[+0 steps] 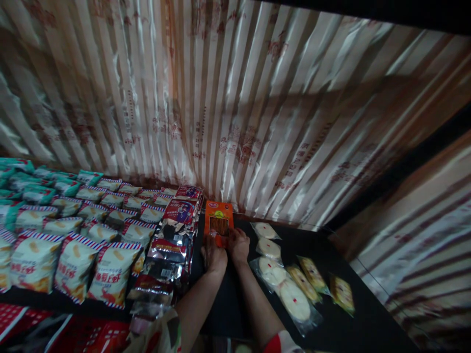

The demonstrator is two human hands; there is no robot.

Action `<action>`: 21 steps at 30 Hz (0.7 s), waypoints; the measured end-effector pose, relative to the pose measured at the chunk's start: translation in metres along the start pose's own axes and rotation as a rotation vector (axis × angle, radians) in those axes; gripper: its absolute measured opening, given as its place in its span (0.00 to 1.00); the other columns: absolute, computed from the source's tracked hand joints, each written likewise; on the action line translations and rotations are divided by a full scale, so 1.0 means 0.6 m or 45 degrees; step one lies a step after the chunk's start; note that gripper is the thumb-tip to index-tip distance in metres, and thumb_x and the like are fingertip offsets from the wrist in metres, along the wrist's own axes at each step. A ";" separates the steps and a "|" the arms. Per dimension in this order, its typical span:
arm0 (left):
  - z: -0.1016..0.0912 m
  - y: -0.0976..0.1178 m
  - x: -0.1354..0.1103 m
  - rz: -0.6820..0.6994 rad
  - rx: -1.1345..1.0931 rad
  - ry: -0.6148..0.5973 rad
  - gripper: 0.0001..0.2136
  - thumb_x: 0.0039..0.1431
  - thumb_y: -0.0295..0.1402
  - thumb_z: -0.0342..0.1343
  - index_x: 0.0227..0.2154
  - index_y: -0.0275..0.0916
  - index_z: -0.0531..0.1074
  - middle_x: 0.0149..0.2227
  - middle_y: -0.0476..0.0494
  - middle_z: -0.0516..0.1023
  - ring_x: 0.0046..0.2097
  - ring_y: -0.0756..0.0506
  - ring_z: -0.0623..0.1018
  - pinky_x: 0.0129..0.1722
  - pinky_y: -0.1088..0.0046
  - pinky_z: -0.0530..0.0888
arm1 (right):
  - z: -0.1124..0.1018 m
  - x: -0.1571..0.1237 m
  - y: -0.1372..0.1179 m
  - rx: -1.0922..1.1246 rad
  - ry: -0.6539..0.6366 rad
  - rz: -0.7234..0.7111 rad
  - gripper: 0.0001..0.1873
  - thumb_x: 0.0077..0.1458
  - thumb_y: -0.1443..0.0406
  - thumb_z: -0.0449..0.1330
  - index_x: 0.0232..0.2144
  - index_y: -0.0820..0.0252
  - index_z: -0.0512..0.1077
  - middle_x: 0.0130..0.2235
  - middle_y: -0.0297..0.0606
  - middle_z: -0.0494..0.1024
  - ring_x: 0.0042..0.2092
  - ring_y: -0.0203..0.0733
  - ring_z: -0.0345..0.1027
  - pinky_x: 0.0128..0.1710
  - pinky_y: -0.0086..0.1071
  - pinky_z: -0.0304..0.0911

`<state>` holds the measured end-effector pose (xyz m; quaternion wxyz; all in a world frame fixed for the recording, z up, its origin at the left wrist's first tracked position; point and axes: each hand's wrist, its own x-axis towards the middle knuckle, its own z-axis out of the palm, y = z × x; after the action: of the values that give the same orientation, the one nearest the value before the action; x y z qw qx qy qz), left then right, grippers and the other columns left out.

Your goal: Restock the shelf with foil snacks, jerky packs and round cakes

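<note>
An orange snack packet (220, 215) with a clear window lies flat on the black shelf, close to the curtain. Brown sticks show through the window. My left hand (214, 256) grips its near left corner, fingers curled and partly hidden. On the near right edge, my right hand (238, 243) has its fingers closed over the packet. A small orange-red patch shows between the two hands; I cannot tell if it is a second packet. Just left of my hands runs a row of overlapping dark red and silver packets (178, 211).
Puffed white snack bags (114, 272) with striped edges fill the left, with green bags (39, 193) behind them. Clear packs of round white wafers (294, 299) and yellow packs (341, 293) lie right. Red baskets (95, 328) stand at lower left. A striped curtain (235, 108) hangs behind.
</note>
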<state>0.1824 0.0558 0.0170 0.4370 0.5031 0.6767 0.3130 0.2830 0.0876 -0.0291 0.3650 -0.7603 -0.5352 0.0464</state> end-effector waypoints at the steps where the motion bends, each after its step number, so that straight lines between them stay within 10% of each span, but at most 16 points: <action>1: 0.000 0.001 -0.006 0.007 0.046 -0.004 0.22 0.53 0.20 0.45 0.52 0.35 0.66 0.62 0.38 0.57 0.62 0.42 0.57 0.60 0.67 0.53 | 0.000 -0.004 -0.001 0.005 0.012 -0.010 0.19 0.53 0.68 0.47 0.39 0.62 0.76 0.45 0.47 0.75 0.52 0.47 0.63 0.51 0.39 0.55; 14: -0.001 -0.045 -0.154 0.096 0.059 0.003 0.16 0.55 0.22 0.45 0.43 0.35 0.73 0.56 0.34 0.67 0.57 0.40 0.66 0.58 0.66 0.60 | -0.059 -0.140 -0.014 0.467 0.084 0.052 0.19 0.49 0.58 0.49 0.38 0.61 0.73 0.44 0.47 0.75 0.47 0.47 0.67 0.51 0.41 0.60; 21: -0.089 -0.143 -0.254 0.234 -0.115 -0.282 0.18 0.49 0.19 0.43 0.36 0.41 0.75 0.42 0.43 0.77 0.45 0.45 0.74 0.48 0.72 0.67 | -0.102 -0.287 -0.071 0.673 -0.065 0.252 0.22 0.51 0.54 0.51 0.42 0.61 0.70 0.43 0.46 0.74 0.36 0.44 0.71 0.40 0.38 0.66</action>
<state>0.1158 -0.1145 0.0078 0.5009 0.5741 0.5606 0.3245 0.2050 -0.0826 -0.0139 0.5308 -0.6861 -0.4365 0.2388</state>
